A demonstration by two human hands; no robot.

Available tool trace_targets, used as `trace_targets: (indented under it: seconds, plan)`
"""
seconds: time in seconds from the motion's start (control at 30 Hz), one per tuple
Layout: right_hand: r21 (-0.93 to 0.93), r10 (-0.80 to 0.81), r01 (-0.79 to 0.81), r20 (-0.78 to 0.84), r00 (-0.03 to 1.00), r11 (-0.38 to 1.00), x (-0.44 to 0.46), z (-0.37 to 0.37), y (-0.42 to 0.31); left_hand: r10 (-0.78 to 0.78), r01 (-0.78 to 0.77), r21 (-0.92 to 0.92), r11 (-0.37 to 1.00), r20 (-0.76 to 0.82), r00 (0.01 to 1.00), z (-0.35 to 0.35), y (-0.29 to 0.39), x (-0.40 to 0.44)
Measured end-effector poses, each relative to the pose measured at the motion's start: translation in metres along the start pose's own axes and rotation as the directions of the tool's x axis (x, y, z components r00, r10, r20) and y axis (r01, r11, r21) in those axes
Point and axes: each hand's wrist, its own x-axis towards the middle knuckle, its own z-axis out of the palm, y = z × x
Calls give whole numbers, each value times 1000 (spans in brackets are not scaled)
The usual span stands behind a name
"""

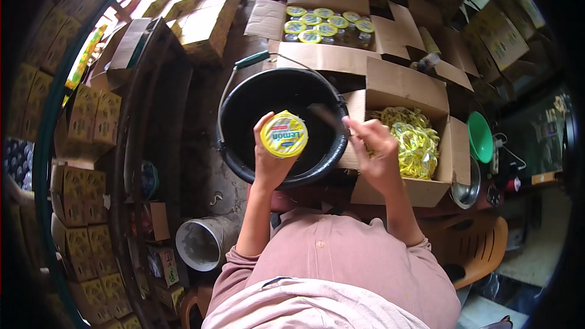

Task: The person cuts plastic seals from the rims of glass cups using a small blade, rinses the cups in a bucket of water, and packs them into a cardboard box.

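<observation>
My left hand (272,161) is wrapped round a container with a yellow lemon label (284,134), its printed top facing up, above the black bucket (234,161). To the right, at the bucket's rim, my right hand (379,149) has its fingers pressed together on a thin, blurred blade-like tool (328,116) that points toward the bucket's inside. The tool and the container are apart. Just right of this hand, an open cardboard box (409,85) holds a tangled heap of yellow strips (417,146).
Beyond the bucket, an open carton (326,0) holds several yellow-lidded jars (311,19). The bucket's handle (251,60) stands raised at its far side. A green bowl (480,137) is at the right, a white pail (200,245) at lower left, and stacked cartons (82,195) at far left.
</observation>
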Motion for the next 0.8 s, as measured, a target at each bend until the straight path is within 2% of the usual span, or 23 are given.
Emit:
trace_targets:
  seconds: [0.03,0.1,0.17,0.27,0.47,0.8]
  plan:
    - [-104,-91,101,93,992,989,5,6,-9,7,-7,-2,1000,-1,1000,0,1,1]
    - [-98,-244,272,233,941,957,12,16,-11,18,-16,-85,996,31,999,0,1,2]
    - [-83,-310,349,302,901,933,16,22,-7,19,-10,-135,991,63,998,-2,0,1]
    - [-102,-327,395,397,858,913,26,16,-7,28,-17,-125,992,93,995,-4,2,2]
    - [-57,-385,458,454,804,887,34,20,-3,19,-5,-124,992,113,993,-5,2,3]
    - [-40,-373,457,517,771,889,38,24,-8,20,-6,-128,992,104,994,-6,-3,3]
